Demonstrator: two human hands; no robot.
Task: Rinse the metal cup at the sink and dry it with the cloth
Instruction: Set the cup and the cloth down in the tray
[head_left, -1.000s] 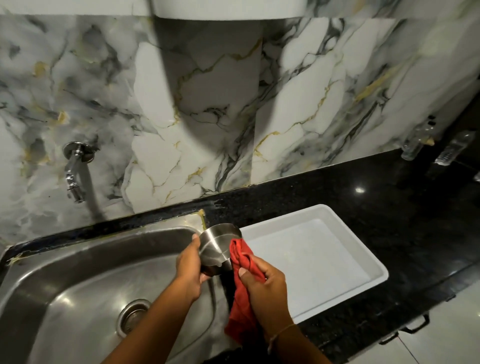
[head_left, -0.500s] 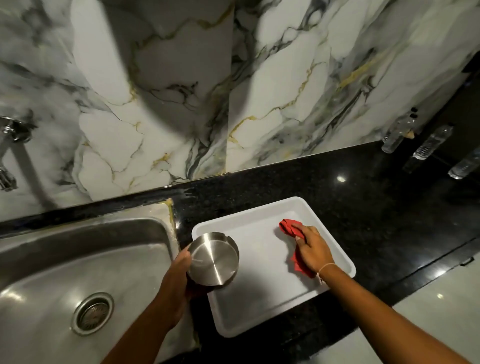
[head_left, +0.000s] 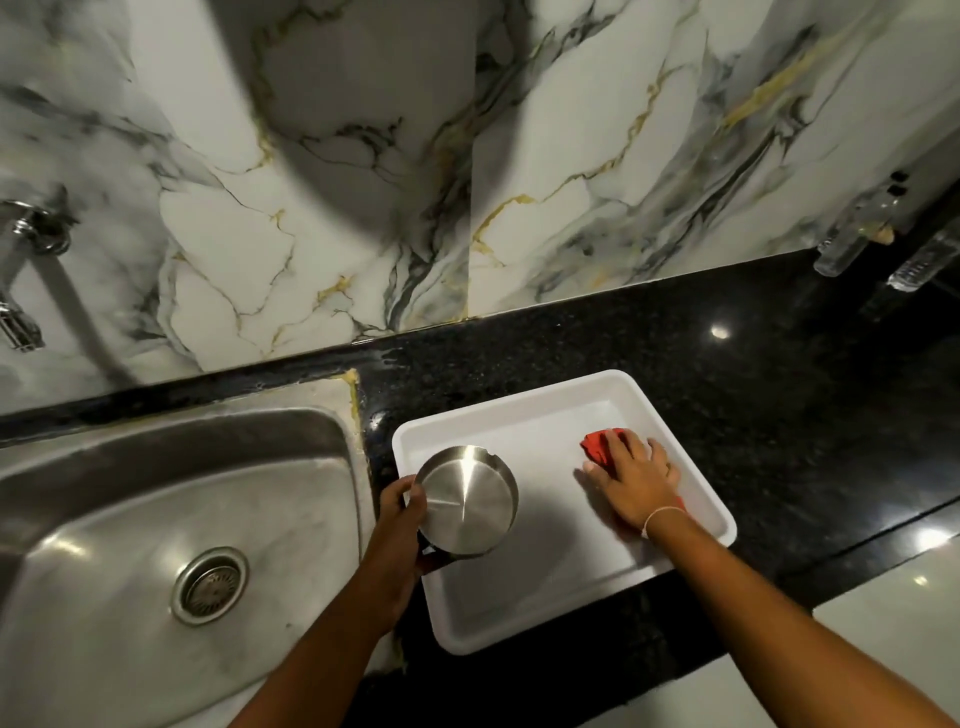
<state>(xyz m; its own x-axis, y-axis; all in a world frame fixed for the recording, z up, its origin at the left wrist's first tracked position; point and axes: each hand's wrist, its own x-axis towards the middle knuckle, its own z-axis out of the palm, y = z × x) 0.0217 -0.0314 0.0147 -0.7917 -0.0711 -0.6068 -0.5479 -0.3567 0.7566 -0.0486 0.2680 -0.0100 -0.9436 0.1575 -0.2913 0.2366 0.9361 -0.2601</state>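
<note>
The left hand (head_left: 396, 525) grips the metal cup (head_left: 466, 501) by its side wall, thumb over the rim edge at 9 o'clock and fingers curled beneath; the cup is inverted, its flat base facing the camera. The cup is held over the 9 o'clock corner of the white plastic tray (head_left: 545, 618), just beside the steel sink (head_left: 156, 519); whether it touches the tray floor cannot be told.

The right hand (head_left: 631, 480) lies flat, fingers spread, palm down on the red cloth (head_left: 597, 446), pressing it onto the tray floor toward 2 o'clock. Only a crumpled edge of cloth shows beyond the fingers.

Compared with half a second ago, the right hand has flattened fully over the cloth, covering more of it. The cup keeps the same inverted attitude in the left hand.

The tray rests on the black granite counter (head_left: 727, 395). The wall tap (head_left: 26, 270) is at 9 o'clock; clear bottles (head_left: 852, 234) stand at 2 o'clock.
</note>
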